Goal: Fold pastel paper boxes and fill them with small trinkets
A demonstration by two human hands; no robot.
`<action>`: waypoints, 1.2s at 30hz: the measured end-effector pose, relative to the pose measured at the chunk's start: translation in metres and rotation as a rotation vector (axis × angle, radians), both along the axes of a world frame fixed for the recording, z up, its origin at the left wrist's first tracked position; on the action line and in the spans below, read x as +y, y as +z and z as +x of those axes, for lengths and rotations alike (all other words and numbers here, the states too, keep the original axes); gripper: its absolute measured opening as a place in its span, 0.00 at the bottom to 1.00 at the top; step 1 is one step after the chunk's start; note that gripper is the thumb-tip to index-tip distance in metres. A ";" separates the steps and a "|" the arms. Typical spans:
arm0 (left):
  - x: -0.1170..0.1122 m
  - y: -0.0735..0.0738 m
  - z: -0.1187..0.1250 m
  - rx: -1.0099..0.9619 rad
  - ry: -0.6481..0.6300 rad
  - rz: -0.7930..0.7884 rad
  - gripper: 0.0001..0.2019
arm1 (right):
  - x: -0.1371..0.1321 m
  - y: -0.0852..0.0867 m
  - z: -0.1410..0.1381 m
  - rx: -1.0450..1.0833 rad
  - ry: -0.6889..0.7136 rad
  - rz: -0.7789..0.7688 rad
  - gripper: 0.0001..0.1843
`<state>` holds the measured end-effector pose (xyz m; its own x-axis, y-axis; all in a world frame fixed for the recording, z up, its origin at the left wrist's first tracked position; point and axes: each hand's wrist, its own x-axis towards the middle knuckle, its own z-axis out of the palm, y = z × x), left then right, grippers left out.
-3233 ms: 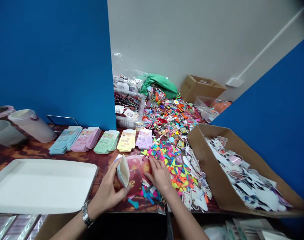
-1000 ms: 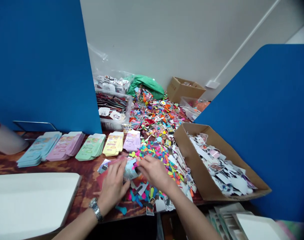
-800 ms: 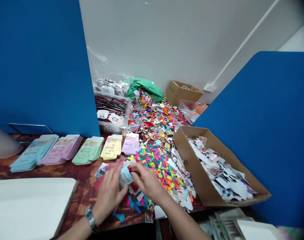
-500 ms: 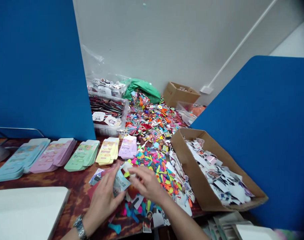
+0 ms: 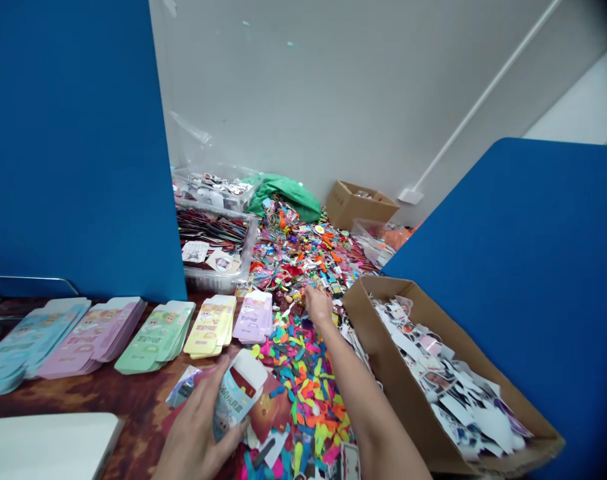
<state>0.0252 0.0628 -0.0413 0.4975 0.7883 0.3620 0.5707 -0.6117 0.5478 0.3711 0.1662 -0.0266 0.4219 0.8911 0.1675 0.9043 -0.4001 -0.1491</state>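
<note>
My left hand (image 5: 203,420) is wrapped round a small light-blue printed card box (image 5: 236,399), held tilted with its white top flap up and its mouth open. Something red shows inside the mouth. Out over the heap of small colourful trinkets (image 5: 303,247), my right hand (image 5: 318,305) reaches with its fingers curled down into the pile. Whatever those fingers hold, if anything, is too small to make out. Between the two hands lie many bright uninflated balloons (image 5: 310,380). Beside the left hand is a shiny silvery packet (image 5: 184,385).
Stacks of flat boxes in blue (image 5: 38,340), pink (image 5: 90,337), green (image 5: 156,337), yellow (image 5: 210,327) and purple (image 5: 254,319) line the table. A cardboard box (image 5: 383,347) of paper cut-outs stands right. Clear tubs (image 5: 246,257), a green bag (image 5: 283,193) and blue partitions (image 5: 73,147) stand around.
My right hand has left the mouth of the blue box and moved forward to the trinket heap. My left hand still holds the box, now lower in view.
</note>
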 end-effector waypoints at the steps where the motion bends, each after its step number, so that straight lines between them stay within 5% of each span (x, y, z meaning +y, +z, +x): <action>1: 0.000 0.001 0.000 0.001 0.001 0.000 0.39 | 0.000 0.002 0.003 -0.006 0.007 -0.007 0.15; 7: -0.002 0.004 0.007 -0.032 -0.005 -0.003 0.41 | -0.003 0.002 -0.001 -0.008 0.074 0.003 0.28; 11: -0.002 0.003 0.006 -0.022 -0.008 0.006 0.42 | -0.002 0.001 -0.006 0.048 0.046 0.056 0.14; 21: 0.004 0.006 0.003 -0.068 0.017 -0.058 0.41 | -0.019 0.065 0.015 0.466 0.158 0.324 0.18; 28: 0.009 0.005 0.007 -0.078 0.087 -0.121 0.37 | -0.058 0.082 -0.040 0.859 0.319 0.344 0.22; 36: 0.014 0.033 -0.012 -0.218 0.159 -0.120 0.36 | -0.085 0.089 -0.087 1.043 0.380 0.338 0.17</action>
